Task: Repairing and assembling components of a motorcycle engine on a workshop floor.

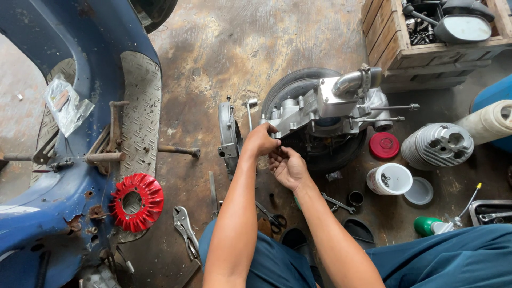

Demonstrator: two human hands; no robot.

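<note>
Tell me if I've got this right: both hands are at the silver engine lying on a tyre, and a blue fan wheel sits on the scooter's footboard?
Not quite. The head view shows the fan wheel is red, not blue. Both the left hand and right hand are at the silver engine on the tyre.

The scooter body (48,32) is blue, chipped with rust, and its footboard (140,101) is grey metal with a raised diamond pattern. The fan wheel (136,202) is bright red, as is the small lid (384,145). The engine (325,106) is silver, the tyre (290,85) black. The trousers (453,256) are dark blue. The crate (389,37) is brown wood, the floor (240,42) stained brown and grey.
</note>
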